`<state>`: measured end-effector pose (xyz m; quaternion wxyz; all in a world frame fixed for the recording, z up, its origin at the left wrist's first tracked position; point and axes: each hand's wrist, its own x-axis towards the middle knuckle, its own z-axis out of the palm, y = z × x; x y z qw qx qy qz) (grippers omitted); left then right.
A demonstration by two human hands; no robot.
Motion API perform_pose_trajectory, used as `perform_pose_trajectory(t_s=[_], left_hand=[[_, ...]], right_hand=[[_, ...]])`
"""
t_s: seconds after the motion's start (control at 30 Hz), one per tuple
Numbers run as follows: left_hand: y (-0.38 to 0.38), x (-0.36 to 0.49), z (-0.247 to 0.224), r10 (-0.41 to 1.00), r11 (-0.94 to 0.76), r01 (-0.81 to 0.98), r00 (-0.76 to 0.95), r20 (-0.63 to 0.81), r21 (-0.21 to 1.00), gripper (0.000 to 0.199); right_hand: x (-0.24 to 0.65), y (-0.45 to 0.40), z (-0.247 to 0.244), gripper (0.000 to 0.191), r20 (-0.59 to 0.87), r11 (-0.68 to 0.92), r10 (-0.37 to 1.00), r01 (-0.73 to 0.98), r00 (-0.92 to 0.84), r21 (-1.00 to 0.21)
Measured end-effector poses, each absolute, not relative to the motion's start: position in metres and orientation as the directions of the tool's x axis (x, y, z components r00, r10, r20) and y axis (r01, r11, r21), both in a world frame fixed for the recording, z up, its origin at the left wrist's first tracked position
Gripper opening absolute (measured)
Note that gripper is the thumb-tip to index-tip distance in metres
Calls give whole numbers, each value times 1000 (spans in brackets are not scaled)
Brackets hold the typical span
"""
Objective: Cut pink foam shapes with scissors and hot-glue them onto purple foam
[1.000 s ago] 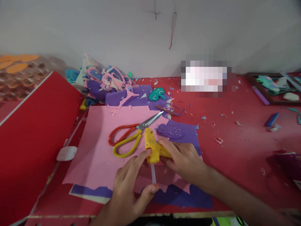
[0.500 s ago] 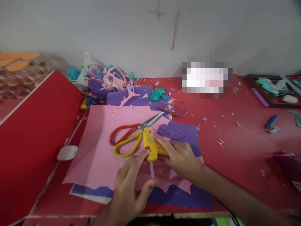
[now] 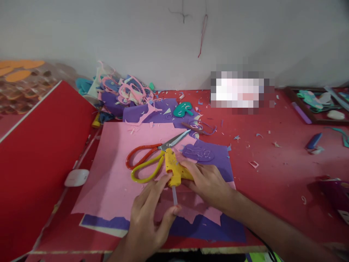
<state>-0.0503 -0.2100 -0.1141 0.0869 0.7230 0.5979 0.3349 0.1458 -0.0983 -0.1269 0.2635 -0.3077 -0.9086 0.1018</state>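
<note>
My right hand [image 3: 211, 182] is wrapped round the handle of a yellow glue gun [image 3: 171, 163], which lies over the pink sheet [image 3: 109, 182]. A clear glue stick [image 3: 175, 195] pokes out of its back end. My left hand [image 3: 151, 211] has its index fingertip at the gun's body and its thumb tip at the stick's free end, with finger and thumb spread apart. Left of the gun are scissors [image 3: 145, 148] with one red and one yellow handle, blades pointing up and right. A purple cutout [image 3: 198, 153] with clear squiggles on it lies just beyond my right hand.
Foam scraps [image 3: 133, 91] are heaped at the back left, near a teal cutout [image 3: 183, 109]. A red board [image 3: 46, 156] slants along the left, beside a white device [image 3: 77, 178]. A dark-framed tray [image 3: 313, 116] and a blue tool [image 3: 314, 141] are at right.
The view has shifted very slightly. Both hands and the glue gun keep nearly the same position; nothing has been taken up or let go.
</note>
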Motion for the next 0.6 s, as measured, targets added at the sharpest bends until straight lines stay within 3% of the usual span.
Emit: perform_pose_trajectory(t_s=[0.6], left_hand=[[-209,-50,-115,916,-265,815,46,398,516,56]], right_hand=[[146,-99,-131,41,382,781,623,520,-683,-345]])
